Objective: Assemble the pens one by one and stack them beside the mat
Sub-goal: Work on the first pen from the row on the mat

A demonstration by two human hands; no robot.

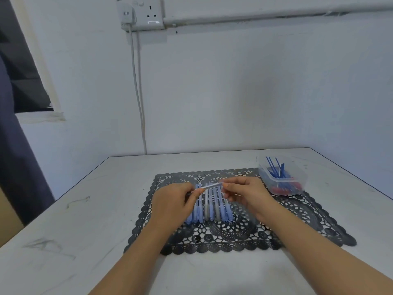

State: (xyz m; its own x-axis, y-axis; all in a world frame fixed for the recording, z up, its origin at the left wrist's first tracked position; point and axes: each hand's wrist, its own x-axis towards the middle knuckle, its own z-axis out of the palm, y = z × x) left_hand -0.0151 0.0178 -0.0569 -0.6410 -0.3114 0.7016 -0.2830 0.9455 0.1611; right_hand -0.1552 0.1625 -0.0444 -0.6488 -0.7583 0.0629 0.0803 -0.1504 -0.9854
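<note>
1. The left hand (176, 201) and right hand (244, 192) each pinch one end of a pale pen barrel (210, 185), held nearly level at the middle of the frame. Each grip is narrow, fingertips only, so a hard push along the barrel could make one end slip free.
2. The barrel is blurred, and I cannot tell whether a refill is already inside it. If one is going in askew, the thin tube may bend or seat only halfway.
3. Right under the barrel lies the row of pens (210, 207), side by side. A dropped part would likely land among them and knock them out of line.
4. The dark lace mat (297, 220) is full of holes, where a small fallen piece could snag or be hard to spot.
5. The plastic tub (282, 179), right of centre on the mat's far corner, has blue refills (273, 167) standing above its rim. A careless reach by the right hand could catch them and tip the tub, which looks light.
6. The row sits on the mat, not beside it. Moved to the bare counter (85, 209), round pens could roll apart instead of stacking.
</note>
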